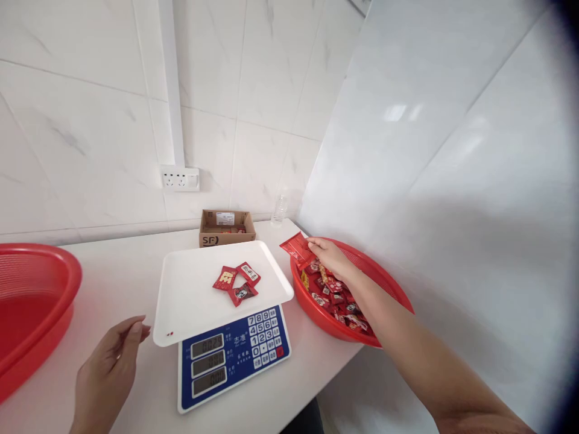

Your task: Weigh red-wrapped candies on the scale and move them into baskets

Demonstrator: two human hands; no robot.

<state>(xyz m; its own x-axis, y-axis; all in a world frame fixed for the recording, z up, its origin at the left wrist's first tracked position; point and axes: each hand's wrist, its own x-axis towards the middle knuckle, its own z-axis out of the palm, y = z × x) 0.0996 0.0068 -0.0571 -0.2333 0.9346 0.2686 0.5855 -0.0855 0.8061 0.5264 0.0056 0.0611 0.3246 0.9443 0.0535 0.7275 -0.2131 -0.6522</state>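
Packets [225,278] on your tray [190,277]: three; your right hand [331,256] pinches one more packet [295,244]; left hand [108,364] loosely curled, empty. Baskets [316,311]: two.

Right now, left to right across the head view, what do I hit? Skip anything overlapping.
Left red basket → left hand → scale → red basket of packets.
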